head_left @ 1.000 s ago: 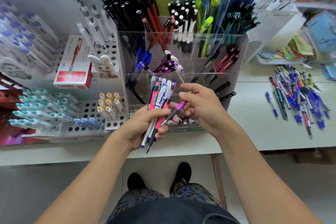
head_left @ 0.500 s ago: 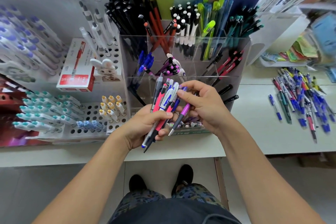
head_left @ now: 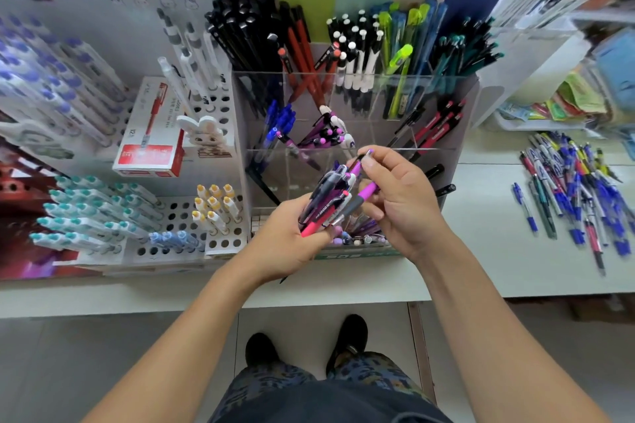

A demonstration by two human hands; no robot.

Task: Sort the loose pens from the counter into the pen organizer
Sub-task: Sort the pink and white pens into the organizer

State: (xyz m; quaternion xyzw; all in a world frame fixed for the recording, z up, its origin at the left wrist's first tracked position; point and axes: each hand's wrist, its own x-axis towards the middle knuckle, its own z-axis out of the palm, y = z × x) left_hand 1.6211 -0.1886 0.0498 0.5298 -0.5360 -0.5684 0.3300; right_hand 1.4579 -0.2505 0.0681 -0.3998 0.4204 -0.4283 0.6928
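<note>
My left hand (head_left: 287, 244) grips a bundle of several pens (head_left: 326, 203), tilted up to the right, in front of the clear pen organizer (head_left: 464, 113). My right hand (head_left: 395, 203) pinches a purple pen (head_left: 364, 191) between thumb and fingers, right beside the bundle and touching it. The organizer's compartments hold black, red, white-capped, green, blue, purple and dark red pens. A pile of loose pens (head_left: 577, 189), mostly blue, lies on the white counter (head_left: 481, 251) at the right.
Left of the organizer stand a white perforated rack (head_left: 178, 216) with teal, yellow and blue capped pens, a red-and-white pen box (head_left: 154, 134) and a rabbit figure (head_left: 206, 134). Clear trays with coloured packets (head_left: 577, 96) sit at the back right. My shoes show below the counter edge.
The left hand has tilted its bundle further to the right. The right hand has raised the purple pen from below the bundle to beside its upper end. The view shifted slightly.
</note>
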